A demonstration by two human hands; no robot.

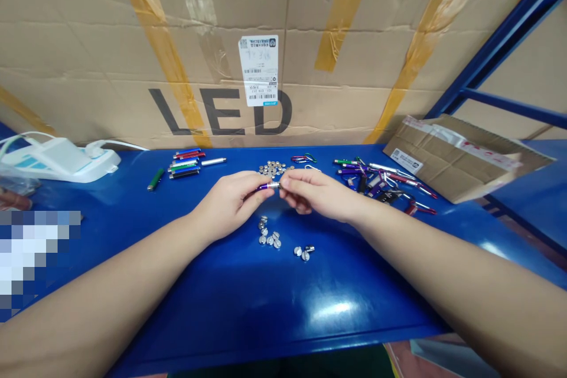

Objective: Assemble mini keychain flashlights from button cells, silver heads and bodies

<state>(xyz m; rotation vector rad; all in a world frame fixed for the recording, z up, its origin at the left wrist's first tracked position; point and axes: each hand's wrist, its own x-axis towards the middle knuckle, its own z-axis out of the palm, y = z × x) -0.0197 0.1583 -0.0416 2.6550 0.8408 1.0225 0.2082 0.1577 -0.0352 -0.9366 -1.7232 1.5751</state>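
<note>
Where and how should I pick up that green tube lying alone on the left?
Probably best from above: pinch the green tube at its middle, across its long sides. It's slim and straight, lying on the blue table, apart from the row of tubes to its right.

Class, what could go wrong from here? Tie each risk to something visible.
1. The small purple tube, held between the left hand and right hand, could slip.
2. The metal caps lie loose on the table, so a bump might knock some away.
3. The small discs sit just beyond the hands and could scatter.
</note>
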